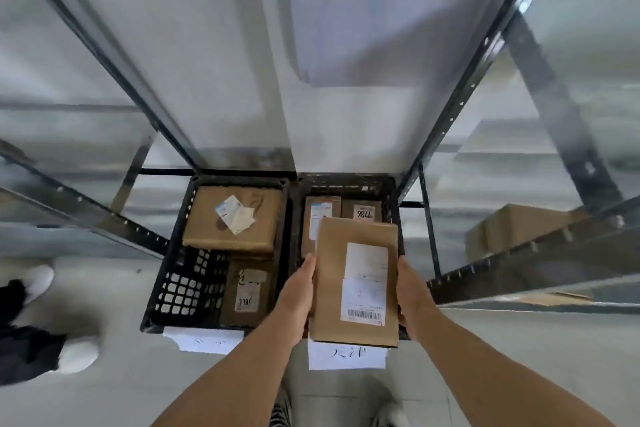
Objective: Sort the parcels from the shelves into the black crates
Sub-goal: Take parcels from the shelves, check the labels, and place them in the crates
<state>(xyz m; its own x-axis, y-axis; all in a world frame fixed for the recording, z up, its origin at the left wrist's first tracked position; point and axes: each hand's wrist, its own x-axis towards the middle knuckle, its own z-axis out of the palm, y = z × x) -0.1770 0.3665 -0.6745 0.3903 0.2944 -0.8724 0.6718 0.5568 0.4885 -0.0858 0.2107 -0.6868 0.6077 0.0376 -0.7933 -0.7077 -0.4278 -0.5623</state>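
Pale floor (121, 392) under metal shelving (467, 107); left crate (183, 288) beside right crate (346, 181). Left hand (298, 288) and right hand (412, 291) clasp brown parcel (356, 281) by side edges, above right crate (two parcels (362, 211) already inside). Best lower flat, label up, release both sides together.

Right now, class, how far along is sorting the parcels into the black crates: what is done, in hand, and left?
Done: two parcels lie in the left crate, at least two in the right crate. In hand: the left hand and right hand hold a brown parcel by its sides over the right crate. Left: at least one box sits on the right shelf; other shelves are too blurred to judge.
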